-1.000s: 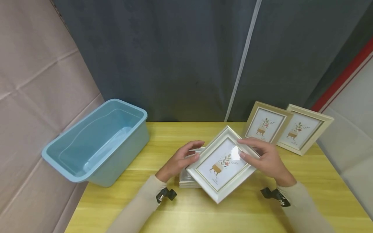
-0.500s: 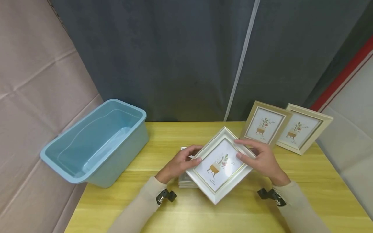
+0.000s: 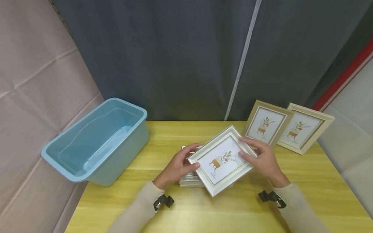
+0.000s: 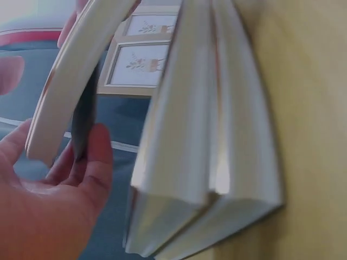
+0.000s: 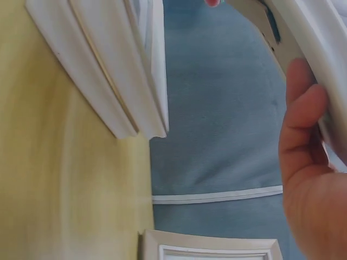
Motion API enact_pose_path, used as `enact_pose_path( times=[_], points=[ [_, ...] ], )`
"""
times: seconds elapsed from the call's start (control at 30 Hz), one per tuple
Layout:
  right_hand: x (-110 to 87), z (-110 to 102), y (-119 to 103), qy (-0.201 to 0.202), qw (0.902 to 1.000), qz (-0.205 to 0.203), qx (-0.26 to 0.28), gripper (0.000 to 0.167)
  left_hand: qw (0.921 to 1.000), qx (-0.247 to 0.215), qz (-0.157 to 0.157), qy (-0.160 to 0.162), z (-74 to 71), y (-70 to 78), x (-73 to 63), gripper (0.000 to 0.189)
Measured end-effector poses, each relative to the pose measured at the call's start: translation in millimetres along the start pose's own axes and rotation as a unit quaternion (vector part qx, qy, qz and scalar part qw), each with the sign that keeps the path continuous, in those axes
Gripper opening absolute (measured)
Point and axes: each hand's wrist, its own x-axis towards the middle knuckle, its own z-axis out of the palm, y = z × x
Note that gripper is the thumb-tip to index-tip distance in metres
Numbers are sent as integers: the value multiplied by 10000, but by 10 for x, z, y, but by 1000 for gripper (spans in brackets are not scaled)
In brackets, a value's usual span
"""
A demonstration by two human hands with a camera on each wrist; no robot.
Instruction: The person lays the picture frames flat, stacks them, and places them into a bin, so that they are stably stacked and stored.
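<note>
A white picture frame (image 3: 221, 161) with a plant print is held tilted in the air between both hands. My left hand (image 3: 178, 165) grips its left corner, thumb on the front and fingers behind. On the opposite side, my right hand (image 3: 263, 160) pinches the frame's edge, with its thumb on the face. In the left wrist view a dark stand flap (image 4: 85, 116) sticks out from the back, close to the left fingers. Beneath the held frame lies a stack of frames (image 3: 190, 183), partly covered by it; the side view shows their pale edges (image 4: 179, 135).
At the left stands a blue plastic tub (image 3: 122, 152). A tan frame (image 3: 279, 116) and a cream frame (image 3: 316, 132) stand upright at the right back, overlapping. Behind the wooden table (image 3: 233, 213) hangs a dark curtain (image 3: 163, 64).
The held frame has turned slightly, its lower corner shifting up and its tilt altering. My left thumb has slid a little lower along the corner. Both hands keep holding it.
</note>
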Motion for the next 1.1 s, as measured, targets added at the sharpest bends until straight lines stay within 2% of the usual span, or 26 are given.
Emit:
enact_pose_path(
  times=[0.1, 0.2, 0.3, 0.5, 0.67, 0.83, 0.97, 1.1],
  points=[
    [-10, 6, 30, 221, 9991, 337, -154, 46, 9994, 57, 212, 253, 42, -45, -61, 67],
    [-9, 29, 47, 446, 9975, 537, -100, 47, 9984, 106, 264, 479, 69, -76, -107, 70],
    [-13, 79, 48, 661, 9955, 666, 118, 48, 9982, -115, 73, 589, 92, -82, -143, 75],
    [-51, 206, 63, 933, 9916, 892, -11, 48, 9969, -318, -351, 633, 116, -75, -198, 82],
    [-87, 298, 96, 787, 9900, 1170, 26, 50, 9938, -473, -586, 818, 104, -51, -240, 86],
    [-128, 358, 128, 506, 9898, 1300, 298, 55, 9901, -504, -872, 982, 69, -47, -285, 83],
    [-164, 394, 142, 209, 9887, 1404, 485, 58, 9890, -414, -870, 1123, 30, -70, -308, 79],
    [-196, 428, 149, -72, 9869, 1509, 569, 57, 9865, -127, -809, 1415, -20, -94, -303, 75]
  ],
)
